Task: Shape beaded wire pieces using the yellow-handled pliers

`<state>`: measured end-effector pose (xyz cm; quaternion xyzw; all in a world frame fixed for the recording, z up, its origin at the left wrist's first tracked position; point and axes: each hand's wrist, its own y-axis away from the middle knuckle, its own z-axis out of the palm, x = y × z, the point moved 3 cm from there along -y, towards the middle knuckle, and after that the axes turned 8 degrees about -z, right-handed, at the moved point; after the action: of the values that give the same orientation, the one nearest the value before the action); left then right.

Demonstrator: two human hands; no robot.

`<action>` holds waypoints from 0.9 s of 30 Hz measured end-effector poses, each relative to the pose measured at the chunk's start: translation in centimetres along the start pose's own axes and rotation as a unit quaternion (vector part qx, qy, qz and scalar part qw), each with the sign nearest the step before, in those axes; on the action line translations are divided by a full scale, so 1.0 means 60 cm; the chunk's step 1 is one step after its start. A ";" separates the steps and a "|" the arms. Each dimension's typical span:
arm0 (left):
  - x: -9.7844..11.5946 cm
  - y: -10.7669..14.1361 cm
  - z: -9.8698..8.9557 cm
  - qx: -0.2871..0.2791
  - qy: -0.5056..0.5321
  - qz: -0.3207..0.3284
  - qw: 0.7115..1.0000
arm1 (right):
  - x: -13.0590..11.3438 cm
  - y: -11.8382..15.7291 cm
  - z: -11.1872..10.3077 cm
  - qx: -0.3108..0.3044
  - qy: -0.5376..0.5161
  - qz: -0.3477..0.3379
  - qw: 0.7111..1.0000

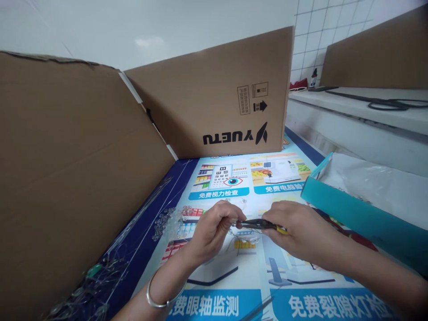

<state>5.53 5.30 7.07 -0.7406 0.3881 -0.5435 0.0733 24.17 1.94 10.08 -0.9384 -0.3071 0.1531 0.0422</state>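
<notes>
My right hand (290,227) is closed around the handles of pliers (257,224) with dark jaws and a touch of yellow on the grip. The jaws point left and meet the fingertips of my left hand (214,227). Those fingertips pinch the end of a thin beaded wire; clear beads (250,240) show just below the pliers. The exact spot the jaws grip is too small to make out. Left of my left hand lies a pile of clear beads (167,224). A silver bangle (154,295) circles my left wrist.
Cardboard panels (214,98) stand along the left and back. A teal box (354,218) with plastic bags inside sits at right. Tangled clear strands (83,290) with a green piece lie lower left. Scissors (391,102) rest on the ledge. A printed sheet (219,195) covers the table.
</notes>
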 end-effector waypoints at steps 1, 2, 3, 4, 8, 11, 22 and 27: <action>0.000 0.000 0.000 -0.002 0.001 -0.001 1.000 | 0.000 0.000 0.000 0.000 0.000 -0.001 1.000; -0.001 0.001 0.000 -0.004 0.003 -0.001 1.000 | 0.000 0.001 0.000 0.000 0.001 -0.002 1.000; 0.000 0.001 0.001 -0.006 0.006 0.000 1.000 | 0.000 0.001 0.000 -0.001 0.001 -0.002 1.000; 0.000 0.001 0.001 -0.007 0.009 -0.001 1.000 | 0.000 0.001 0.000 -0.002 0.002 -0.003 1.000; -0.001 0.002 0.002 -0.011 0.003 -0.005 1.000 | -0.001 0.002 0.001 0.002 0.004 -0.009 1.000; -0.003 0.004 0.004 -0.011 -0.004 0.001 1.000 | -0.001 0.001 0.002 -0.001 0.007 -0.009 1.000; 0.016 -0.010 -0.007 -0.081 -0.139 -0.022 0.987 | 0.000 0.001 0.004 -0.035 0.049 0.012 0.998; 0.028 -0.016 -0.008 -0.122 -0.202 -0.002 0.972 | 0.002 0.000 0.007 -0.044 0.046 0.018 0.998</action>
<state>5.76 5.02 9.01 -0.8394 0.4270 -0.3312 0.0583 24.10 2.01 9.65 -0.9508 -0.2939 0.0969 0.0121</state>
